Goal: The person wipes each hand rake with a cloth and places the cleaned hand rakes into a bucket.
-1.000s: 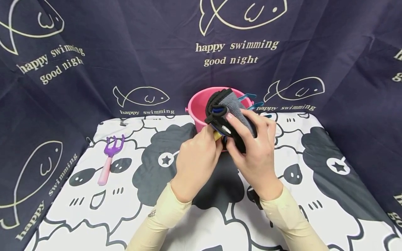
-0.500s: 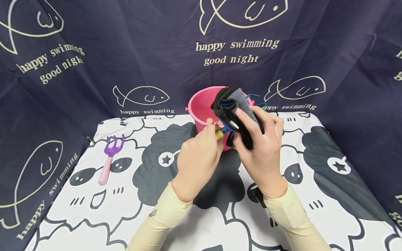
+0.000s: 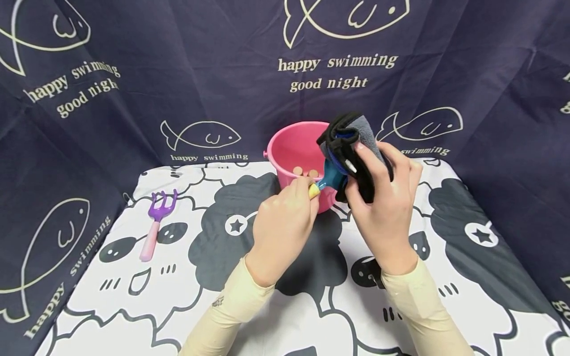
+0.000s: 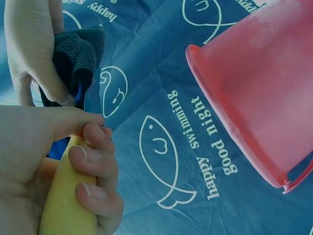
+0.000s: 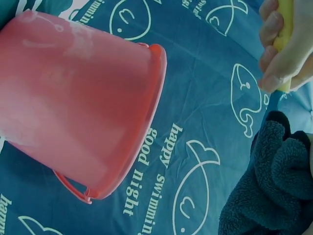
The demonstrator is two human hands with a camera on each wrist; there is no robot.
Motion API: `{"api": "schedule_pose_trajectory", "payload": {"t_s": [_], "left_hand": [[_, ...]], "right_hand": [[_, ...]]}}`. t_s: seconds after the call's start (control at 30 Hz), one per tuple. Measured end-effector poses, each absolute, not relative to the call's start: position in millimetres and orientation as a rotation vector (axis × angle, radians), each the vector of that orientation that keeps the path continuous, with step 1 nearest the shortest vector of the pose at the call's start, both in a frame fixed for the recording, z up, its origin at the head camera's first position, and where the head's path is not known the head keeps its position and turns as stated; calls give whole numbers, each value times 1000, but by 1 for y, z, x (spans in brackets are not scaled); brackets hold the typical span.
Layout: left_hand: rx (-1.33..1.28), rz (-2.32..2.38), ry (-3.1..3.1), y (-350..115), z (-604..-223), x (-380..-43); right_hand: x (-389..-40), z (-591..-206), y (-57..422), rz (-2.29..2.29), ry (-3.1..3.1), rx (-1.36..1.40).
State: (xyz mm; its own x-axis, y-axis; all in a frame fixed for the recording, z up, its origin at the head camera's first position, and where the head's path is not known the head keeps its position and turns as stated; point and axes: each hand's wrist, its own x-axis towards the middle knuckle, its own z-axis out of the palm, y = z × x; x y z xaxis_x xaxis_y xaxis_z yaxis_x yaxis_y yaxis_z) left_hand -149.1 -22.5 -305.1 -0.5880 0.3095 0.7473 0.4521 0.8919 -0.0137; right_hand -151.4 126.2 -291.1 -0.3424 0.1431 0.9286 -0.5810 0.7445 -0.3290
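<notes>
My left hand (image 3: 281, 222) grips the yellow handle (image 4: 71, 196) of a toy garden fork, fingers curled round it. The fork's blue head (image 3: 331, 175) points up and right, partly wrapped in a folded grey and black cloth (image 3: 368, 136) with blue on its inner side. Holding this cloth from the right is my right hand (image 3: 388, 212), thumb below and fingers over it. Tines are hidden now under cloth and hand. In the right wrist view, the bunched cloth (image 5: 274, 186) sits round the blue shaft just below the left hand (image 5: 286, 66).
Behind the hands stands a pink bucket (image 3: 287, 148), overlapped by the fork and cloth in the head view. A purple toy fork (image 3: 156, 222) with a pink handle lies on the left of the sheep-print tablecloth (image 3: 294, 316). A dark fish-print curtain (image 3: 249, 74) closes the back and sides.
My right hand and the cloth have moved right, away from my left hand, baring more of the blue head near the handle. The tine tips, seen earlier, are now covered. My left hand has barely shifted.
</notes>
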Motion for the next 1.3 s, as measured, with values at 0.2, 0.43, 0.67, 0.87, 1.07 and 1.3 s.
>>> {"api": "schedule_pose_trajectory", "payload": {"t_s": [0.2,0.43,0.67,0.87,1.07,1.3], "left_hand": [[-539,-226,-2248,-22,-305,-149],[-553,-204,-2246,-23,-305,-149],[-569,-212,-2245,-23,-305,-148],[-564,-204,-2240,-24,-303,-147],[-571,-193,-2225,-23,-302,-147],[-589,-240,-2218,-21,-303,-147]], "right_hand": [[-153,-292,128,758,-1772,338],[-154,-292,132,742,-1758,344],[-153,-291,132,741,-1745,328],[-150,-287,134,781,-1828,267],[-149,-288,138,733,-1894,254],[-150,-288,139,734,-1851,260]]}}
